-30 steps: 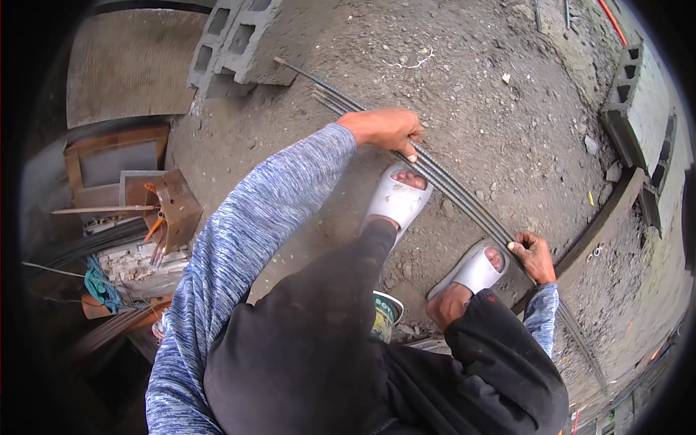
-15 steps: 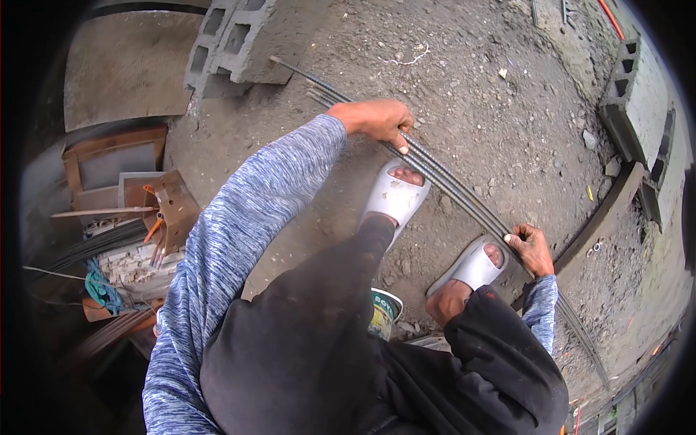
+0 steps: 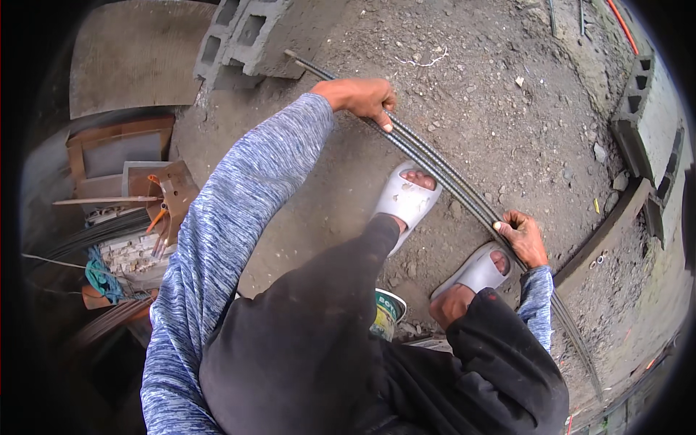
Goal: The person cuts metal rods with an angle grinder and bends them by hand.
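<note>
Several long ribbed steel rebars (image 3: pixel 444 171) run together in a bundle, slanting from the upper left down to the lower right across my body. Near their far left end my left hand (image 3: pixel 364 100) is wrapped over them, with the thumb along the near side. Farther down the bundle, my right hand (image 3: pixel 520 238) grips the bars with its thumb on top. One bar tip sticks out past my left hand toward the grey blocks. Beyond my right forearm the bars trail off over the ground.
Hollow concrete blocks stand at the upper left (image 3: pixel 250 32) and right (image 3: pixel 641 109). A wooden board (image 3: pixel 605 232) lies along the right. At left are tools and wood near a blue-green rope (image 3: pixel 101 275). A bucket (image 3: pixel 388 312) sits beneath me, between my feet in white slides (image 3: pixel 407 197).
My left hand has shifted up and to the left with the bars. My right hand has moved slightly up and left too, and the bundle has moved with both.
</note>
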Motion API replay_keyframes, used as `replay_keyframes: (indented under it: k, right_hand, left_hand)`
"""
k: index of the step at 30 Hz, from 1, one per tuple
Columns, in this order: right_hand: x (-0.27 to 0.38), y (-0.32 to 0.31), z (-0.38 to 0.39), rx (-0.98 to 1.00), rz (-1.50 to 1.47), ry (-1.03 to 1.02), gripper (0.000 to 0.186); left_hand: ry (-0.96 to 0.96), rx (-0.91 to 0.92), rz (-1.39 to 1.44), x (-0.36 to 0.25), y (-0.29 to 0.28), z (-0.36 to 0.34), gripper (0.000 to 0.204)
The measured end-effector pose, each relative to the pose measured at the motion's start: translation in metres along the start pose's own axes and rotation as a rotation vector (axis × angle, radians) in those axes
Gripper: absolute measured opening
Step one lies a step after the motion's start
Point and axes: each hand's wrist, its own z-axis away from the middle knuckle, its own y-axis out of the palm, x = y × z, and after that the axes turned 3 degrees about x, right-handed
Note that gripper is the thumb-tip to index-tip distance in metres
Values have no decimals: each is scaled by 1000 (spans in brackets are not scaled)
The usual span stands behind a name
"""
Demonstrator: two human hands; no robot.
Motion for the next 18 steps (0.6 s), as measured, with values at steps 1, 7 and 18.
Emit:
replay_keyframes:
  k: [1,7,18]
  right_hand:
    - [4,1,-3,1,0,1,30]
    - [18,9,-8,16,-40,-22,25]
    - [29,17,-17,17,-19,-45,36]
  left_hand:
    - [-14,-7,-6,2,-2,3,38]
    - [-37,-23,36,15,-8,9,37]
    - [-63,-57,7,25,-14,20,37]
